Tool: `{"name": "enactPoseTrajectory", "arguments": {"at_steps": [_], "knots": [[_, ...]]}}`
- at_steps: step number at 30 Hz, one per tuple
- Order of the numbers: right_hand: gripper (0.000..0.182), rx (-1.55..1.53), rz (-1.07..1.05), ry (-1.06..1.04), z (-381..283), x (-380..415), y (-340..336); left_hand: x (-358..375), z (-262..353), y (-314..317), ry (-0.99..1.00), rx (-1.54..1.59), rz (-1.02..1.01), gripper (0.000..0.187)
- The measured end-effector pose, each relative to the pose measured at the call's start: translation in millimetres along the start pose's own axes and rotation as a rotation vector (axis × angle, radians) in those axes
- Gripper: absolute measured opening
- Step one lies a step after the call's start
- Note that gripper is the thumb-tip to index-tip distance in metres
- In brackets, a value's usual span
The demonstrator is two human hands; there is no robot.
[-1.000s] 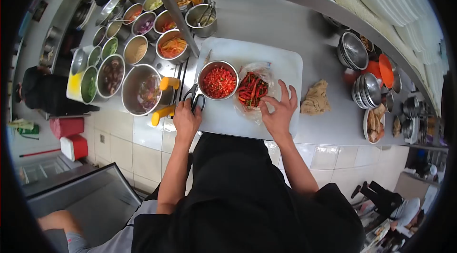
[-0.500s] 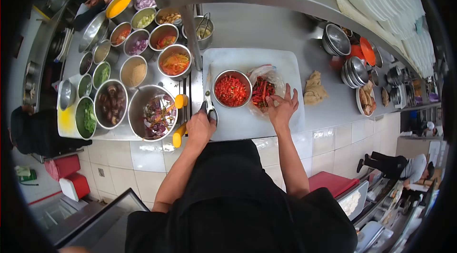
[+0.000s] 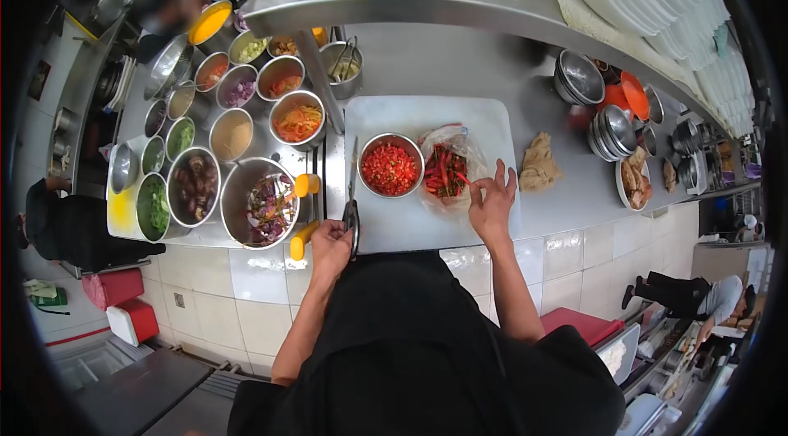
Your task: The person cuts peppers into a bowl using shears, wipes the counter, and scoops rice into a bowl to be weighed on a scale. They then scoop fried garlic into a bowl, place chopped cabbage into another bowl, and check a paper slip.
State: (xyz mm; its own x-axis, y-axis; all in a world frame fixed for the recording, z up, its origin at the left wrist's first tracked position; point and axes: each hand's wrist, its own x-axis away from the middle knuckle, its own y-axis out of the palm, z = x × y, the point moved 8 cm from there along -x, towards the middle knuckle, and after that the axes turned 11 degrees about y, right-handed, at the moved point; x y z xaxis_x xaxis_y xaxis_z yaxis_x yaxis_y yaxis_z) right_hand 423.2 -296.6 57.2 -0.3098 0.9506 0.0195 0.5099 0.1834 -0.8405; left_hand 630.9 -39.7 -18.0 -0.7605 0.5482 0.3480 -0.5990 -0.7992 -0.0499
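My left hand (image 3: 331, 248) is closed round the dark handles of a pair of scissors (image 3: 353, 219), at the left edge of the white cutting board (image 3: 386, 227). The blades point away from me. On the board stands a steel bowl of chopped red chilies (image 3: 391, 167). Right of it, a clear plastic bag (image 3: 469, 149) lies open with whole red chilies (image 3: 442, 169) inside. My right hand (image 3: 492, 205) is beside the bag, thumb and forefinger pinched on the end of a red chili (image 3: 463, 178), its other fingers raised.
Several steel pots of cut vegetables crowd the left, including a large bowl of peelings (image 3: 258, 205) near yellow handles (image 3: 305, 185). A crumpled tan cloth (image 3: 540, 163) lies right of the board. Stacked bowls (image 3: 611, 134) stand farther right. A shelf (image 3: 394, 5) with plates overhangs the back.
My right hand has drawn back slightly from the bag, and a red chili now shows at its fingertips. My left hand has moved down and left, turning the scissors more upright in view.
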Motion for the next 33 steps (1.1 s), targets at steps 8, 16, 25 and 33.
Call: {"name": "enactPoseTrajectory", "arguments": {"at_steps": [8, 16, 25, 33], "knots": [[0.004, 0.104, -0.087, -0.146, -12.4, -19.4, -3.3, 13.7, 22.9, -8.4, 0.107, -0.006, 0.101, 0.017], [0.007, -0.258, -0.296, -0.026, 13.0, -30.4, 19.7, 33.3, 35.9, -9.0, 0.04, 0.047, 0.156, 0.02], [0.011, 0.097, -0.033, -0.108, 2.5, -17.5, 15.4, 30.2, 43.3, -12.9, 0.025, 0.066, 0.108, 0.027], [0.013, 0.064, 0.107, -0.288, -49.8, -18.4, 0.5, 38.0, 45.5, -24.8, -0.029, 0.127, 0.061, 0.026]]}}
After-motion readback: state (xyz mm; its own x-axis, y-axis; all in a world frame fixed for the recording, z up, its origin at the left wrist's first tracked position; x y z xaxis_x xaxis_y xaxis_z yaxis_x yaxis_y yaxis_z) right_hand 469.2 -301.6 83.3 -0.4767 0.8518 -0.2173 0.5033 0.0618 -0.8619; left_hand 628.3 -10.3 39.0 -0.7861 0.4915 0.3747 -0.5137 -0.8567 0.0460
